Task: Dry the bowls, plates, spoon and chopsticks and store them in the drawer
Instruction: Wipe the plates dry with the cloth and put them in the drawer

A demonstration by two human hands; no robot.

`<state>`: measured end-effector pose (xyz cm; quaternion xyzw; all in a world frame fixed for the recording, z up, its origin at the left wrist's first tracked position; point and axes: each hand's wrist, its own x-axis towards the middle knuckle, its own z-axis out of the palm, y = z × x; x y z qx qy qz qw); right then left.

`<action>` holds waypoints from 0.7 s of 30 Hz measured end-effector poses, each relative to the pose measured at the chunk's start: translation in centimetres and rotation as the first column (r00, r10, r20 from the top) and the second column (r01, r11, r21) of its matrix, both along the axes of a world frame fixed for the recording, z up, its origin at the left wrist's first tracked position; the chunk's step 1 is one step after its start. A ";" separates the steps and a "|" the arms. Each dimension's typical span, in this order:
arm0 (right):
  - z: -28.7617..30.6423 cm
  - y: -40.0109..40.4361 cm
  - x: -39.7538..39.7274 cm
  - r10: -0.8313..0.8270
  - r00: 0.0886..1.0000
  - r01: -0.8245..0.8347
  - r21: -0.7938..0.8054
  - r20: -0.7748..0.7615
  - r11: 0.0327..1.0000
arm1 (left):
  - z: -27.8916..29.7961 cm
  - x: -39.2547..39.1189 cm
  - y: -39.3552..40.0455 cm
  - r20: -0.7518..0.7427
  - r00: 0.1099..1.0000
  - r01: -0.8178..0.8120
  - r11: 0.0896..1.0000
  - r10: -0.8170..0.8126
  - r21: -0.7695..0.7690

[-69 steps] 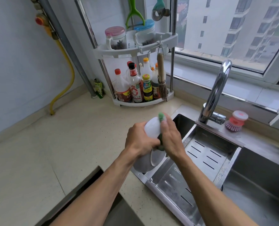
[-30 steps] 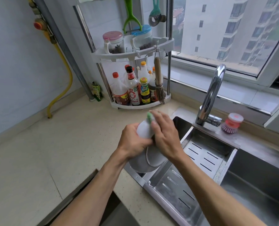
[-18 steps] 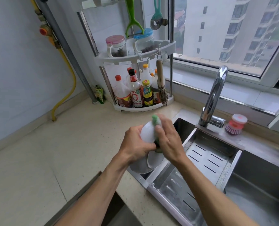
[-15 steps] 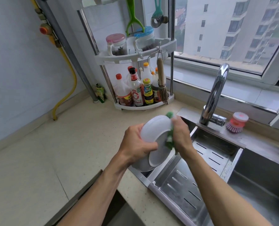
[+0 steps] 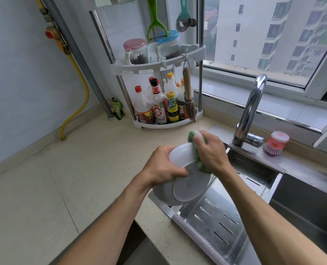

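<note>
A white plate (image 5: 180, 156) is held on edge above the sink's left rim, its underside facing me. My left hand (image 5: 163, 168) grips its left edge, fingers curled over the back. My right hand (image 5: 211, 153) grips a green and white cloth (image 5: 194, 148) and presses it against the plate's upper right edge. Below the plate sits another white dish (image 5: 185, 192) with its base ring showing, at the left end of the metal drain tray (image 5: 216, 222). The open drawer (image 5: 137, 243) shows as a dark gap below my left forearm.
A corner rack (image 5: 159, 62) with sauce bottles and jars stands at the back of the beige counter (image 5: 63, 178). The chrome tap (image 5: 251, 109) and a pink dish brush (image 5: 275, 143) sit behind the steel sink (image 5: 302, 207). A yellow gas hose (image 5: 78, 92) runs down the left wall.
The plate has turned from edge-on to showing its underside. My right hand with the cloth slid from the plate's face to its upper right edge.
</note>
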<state>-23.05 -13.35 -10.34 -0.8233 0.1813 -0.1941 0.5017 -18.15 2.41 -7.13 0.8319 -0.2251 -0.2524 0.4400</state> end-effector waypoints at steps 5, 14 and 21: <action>-2.1 2.8 -1.4 0.141 0.979 -0.112 -0.191 0.149 0.975 | -1.2 -0.2 -0.3 0.052 0.993 -0.101 0.993 0.104 -0.062; -3.3 3.9 -0.7 0.122 0.973 -0.099 -0.124 0.196 0.987 | -1.8 -0.7 -0.2 0.104 0.976 -0.182 0.981 0.189 -0.074; -3.1 3.8 -0.9 0.048 0.990 -0.044 -0.034 0.131 0.998 | -1.5 -0.7 -0.1 0.091 0.981 -0.165 0.983 0.172 -0.084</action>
